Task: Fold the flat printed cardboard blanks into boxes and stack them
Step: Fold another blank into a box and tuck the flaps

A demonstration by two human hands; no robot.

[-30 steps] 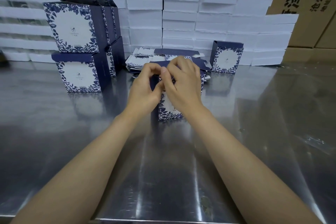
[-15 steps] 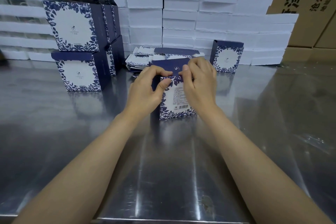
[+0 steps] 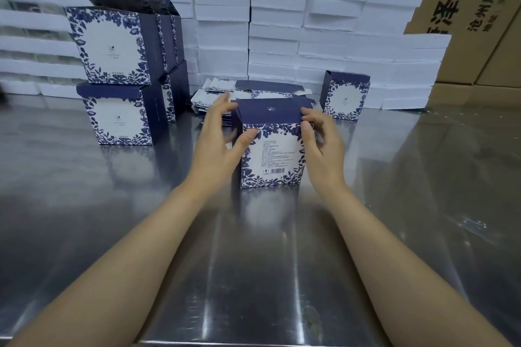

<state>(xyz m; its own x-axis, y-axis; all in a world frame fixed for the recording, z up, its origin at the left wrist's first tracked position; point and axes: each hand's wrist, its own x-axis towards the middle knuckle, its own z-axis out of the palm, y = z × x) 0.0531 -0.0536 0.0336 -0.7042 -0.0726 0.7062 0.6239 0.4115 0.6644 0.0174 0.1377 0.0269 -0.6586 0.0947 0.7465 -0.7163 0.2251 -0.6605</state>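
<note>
Light: bright, cool and even, coming from above me.
Glare: the steel table (image 3: 112, 205) mirrors it in pale streaks running near to far, strongest in the near middle.
Shadows: soft and faint; a dim patch lies on the table left of the box (image 3: 270, 155).
Blur: the fingers (image 3: 219, 105) of my left hand (image 3: 214, 141) smear; the far-left foam blocks (image 3: 28, 45) and the print on the far-right cartons (image 3: 465, 8) streak.
Sharp: the box's barcode.
Edges: wide-angle bend; stacks lean outward, my forearms swell near.
</note>
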